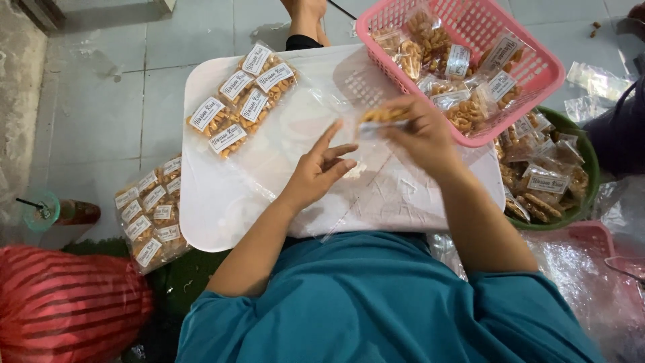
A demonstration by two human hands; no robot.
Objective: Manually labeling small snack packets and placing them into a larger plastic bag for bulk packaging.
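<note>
My right hand grips a small clear packet of golden fried snacks just above a white tray on my lap. My left hand hovers beside it with fingers spread, holding nothing, over a clear plastic sheet that lies on the tray. A cluster of several labelled snack packets rests on the tray's far left part. A pink basket with several snack packets tilts at the tray's far right corner.
A green bowl full of snack packets sits at right under the basket. More packets in a clear bag lie on the tiled floor at left, by a drink bottle and a red striped bag. Someone's foot shows at top.
</note>
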